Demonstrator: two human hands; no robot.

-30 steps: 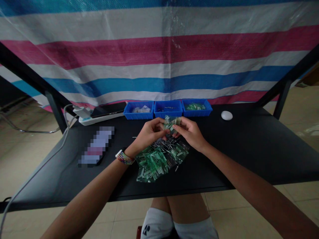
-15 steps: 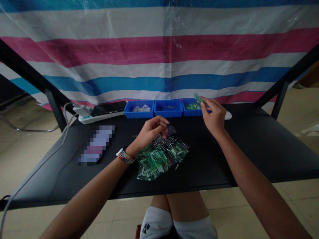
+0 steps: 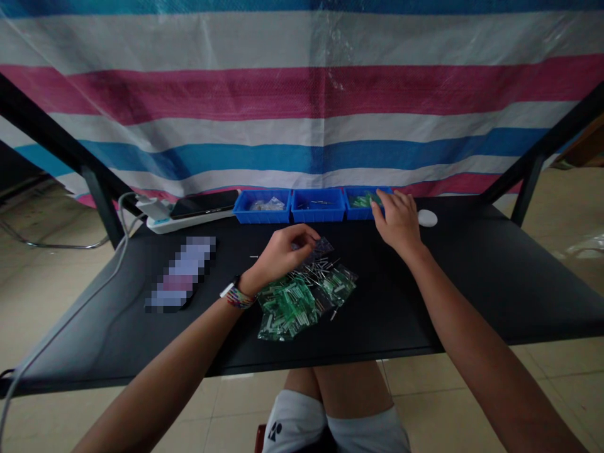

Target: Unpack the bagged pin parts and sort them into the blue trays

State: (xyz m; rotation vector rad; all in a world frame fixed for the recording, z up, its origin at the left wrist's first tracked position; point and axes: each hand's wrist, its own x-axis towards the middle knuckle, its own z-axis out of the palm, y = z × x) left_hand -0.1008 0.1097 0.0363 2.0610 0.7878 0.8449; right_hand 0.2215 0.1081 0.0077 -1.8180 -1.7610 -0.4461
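Note:
My right hand (image 3: 399, 221) is at the right blue bin (image 3: 358, 214), fingers apart and reaching over its right side. Green pieces in clear packets (image 3: 362, 200) lie inside that bin, partly behind my fingers. My left hand (image 3: 290, 250) rests with loosely bent fingers at the back of a pile, its thumb apart from the index finger. Just beyond its fingertips lies a clear bag (image 3: 324, 246). In the pile are green packets (image 3: 290, 308) and loose thin metal pins (image 3: 318, 269). The undersides of the left fingers are hidden.
The middle blue bin (image 3: 318, 214) holds a few metal pins, and the left blue bin (image 3: 262, 216) holds clear packets. A phone (image 3: 202, 204) rests on a white power strip (image 3: 189, 223) with a cable. A white round object (image 3: 427, 218) sits right of the bins.
My right hand has lowered onto the right bin and let go of the green packet it held above it. The left hand has shifted slightly, its fingers less spread.

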